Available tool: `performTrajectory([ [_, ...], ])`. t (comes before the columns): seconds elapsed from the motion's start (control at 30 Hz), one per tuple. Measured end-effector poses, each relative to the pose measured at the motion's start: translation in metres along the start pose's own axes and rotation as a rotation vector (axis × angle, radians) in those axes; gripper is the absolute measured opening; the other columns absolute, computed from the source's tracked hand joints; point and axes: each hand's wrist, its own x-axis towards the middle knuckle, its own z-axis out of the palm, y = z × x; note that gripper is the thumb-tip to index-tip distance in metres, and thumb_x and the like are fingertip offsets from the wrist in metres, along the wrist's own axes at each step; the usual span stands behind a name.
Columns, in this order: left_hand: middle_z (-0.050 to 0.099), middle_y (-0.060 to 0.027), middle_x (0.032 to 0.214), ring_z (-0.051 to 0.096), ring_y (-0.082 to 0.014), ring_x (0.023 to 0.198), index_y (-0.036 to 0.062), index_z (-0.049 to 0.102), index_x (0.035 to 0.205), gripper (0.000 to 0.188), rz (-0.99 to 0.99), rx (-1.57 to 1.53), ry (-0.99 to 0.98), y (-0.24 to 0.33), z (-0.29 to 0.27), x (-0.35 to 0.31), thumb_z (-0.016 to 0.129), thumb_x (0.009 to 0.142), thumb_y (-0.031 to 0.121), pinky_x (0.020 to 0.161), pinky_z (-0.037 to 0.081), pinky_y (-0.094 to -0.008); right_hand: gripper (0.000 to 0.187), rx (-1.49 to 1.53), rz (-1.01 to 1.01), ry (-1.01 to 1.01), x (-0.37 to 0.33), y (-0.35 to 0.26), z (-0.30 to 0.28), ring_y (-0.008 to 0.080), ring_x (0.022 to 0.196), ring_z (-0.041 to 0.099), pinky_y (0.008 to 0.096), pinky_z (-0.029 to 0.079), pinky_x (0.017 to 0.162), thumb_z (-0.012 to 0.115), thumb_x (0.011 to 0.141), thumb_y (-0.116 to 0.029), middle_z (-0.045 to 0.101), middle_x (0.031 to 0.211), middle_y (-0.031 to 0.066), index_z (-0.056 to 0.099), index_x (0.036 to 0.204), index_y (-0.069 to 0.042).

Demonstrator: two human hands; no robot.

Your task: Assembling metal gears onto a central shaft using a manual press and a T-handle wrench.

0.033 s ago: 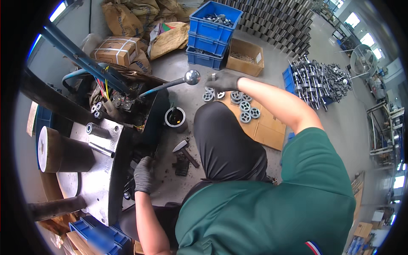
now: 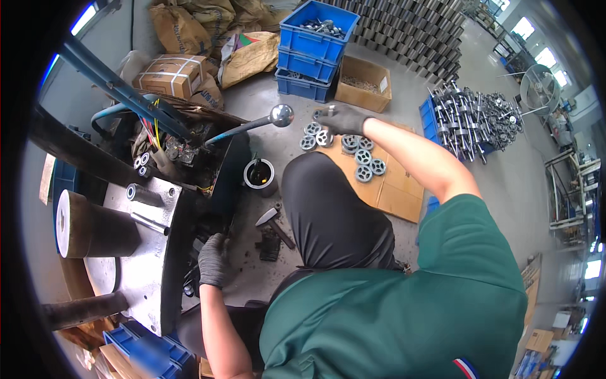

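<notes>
My right hand [image 2: 343, 120] in a dark grey glove is stretched out over several spoked metal wheels on the floor. Its fingers look curled, and a small silvery bit shows at them; what they hold is hidden. By the fingertips lies one wheel [image 2: 316, 115], with another wheel [image 2: 312, 128] just below it. My left hand [image 2: 213, 259], also gloved, is closed low beside the steel machine table [image 2: 150, 278]; whatever it grips is out of sight. A hammer [image 2: 274, 225] rests on the floor to its right, near a dark block [image 2: 269, 246].
More wheels [image 2: 363, 157] lie on a flat cardboard sheet [image 2: 401, 192]. A metal cup [image 2: 260, 177] stands below a ball-topped lever [image 2: 281, 115]. Stacked blue crates [image 2: 309, 60] and an open carton [image 2: 364, 85] are behind. Metal shafts [image 2: 473, 123] are piled at the right.
My right hand has shifted to the right, uncovering more of the wheels at the left. My left hand keeps its place by the machine.
</notes>
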Motion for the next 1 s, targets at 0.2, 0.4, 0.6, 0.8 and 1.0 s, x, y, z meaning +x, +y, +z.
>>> performTrajectory([
  [0.2, 0.073, -0.0184, 0.099, 0.068, -0.0287, 0.094, -0.0014, 0.071, 0.112, 0.020, -0.208, -0.191, -0.049, -0.068, 0.045, -0.010, 0.066, 0.100, 0.014, 0.090, 0.053, -0.0403, 0.034, 0.559, 0.404, 0.458, -0.081, 0.171, -0.027, 0.0219, 0.062, 0.074, 0.0332, 0.059, 0.051, 0.061, 0.105, -0.040, 0.071, 0.081, 0.0119, 0.056, 0.096, -0.007],
  [0.4, 0.076, -0.0185, 0.104, 0.073, -0.0293, 0.096, 0.0004, 0.069, 0.118, 0.025, -0.201, -0.304, -0.136, -0.082, 0.062, -0.018, 0.068, 0.095, 0.009, 0.088, 0.055, -0.0386, 0.035, 0.893, 0.508, 0.794, -0.121, 0.272, 0.026, 0.0326, 0.062, 0.076, 0.0402, 0.062, 0.047, 0.064, 0.103, -0.041, 0.072, 0.083, 0.0172, 0.057, 0.101, -0.007],
  [0.6, 0.072, -0.0226, 0.122, 0.070, -0.0371, 0.111, 0.0093, 0.063, 0.140, 0.048, -0.293, -0.313, -0.171, -0.120, 0.089, -0.026, 0.071, 0.093, 0.016, 0.094, 0.055, -0.0430, 0.035, 0.904, 0.611, 0.997, -0.108, 0.304, 0.045, 0.0326, 0.062, 0.075, 0.0435, 0.062, 0.052, 0.066, 0.102, -0.039, 0.071, 0.081, 0.0178, 0.058, 0.101, -0.005],
  [0.8, 0.073, -0.0246, 0.115, 0.069, -0.0453, 0.109, 0.0067, 0.065, 0.137, 0.047, 0.019, -0.043, -0.090, -0.095, 0.069, -0.039, 0.073, 0.092, 0.020, 0.093, 0.054, -0.0484, 0.040, 0.163, 0.286, 0.621, -0.086, 0.216, 0.083, 0.0252, 0.067, 0.071, 0.0393, 0.056, 0.068, 0.058, 0.104, -0.045, 0.072, 0.078, 0.0146, 0.068, 0.103, -0.007],
  [1.0, 0.073, -0.0271, 0.108, 0.068, -0.0474, 0.106, 0.0031, 0.071, 0.115, 0.030, -0.206, -0.139, -0.257, -0.102, 0.077, -0.039, 0.073, 0.093, 0.024, 0.091, 0.053, -0.0518, 0.046, 0.358, 0.281, 0.828, -0.102, 0.242, 0.103, 0.0255, 0.087, 0.073, 0.0373, 0.058, 0.082, 0.079, 0.089, -0.044, 0.076, 0.096, 0.0134, 0.069, 0.110, -0.004],
])
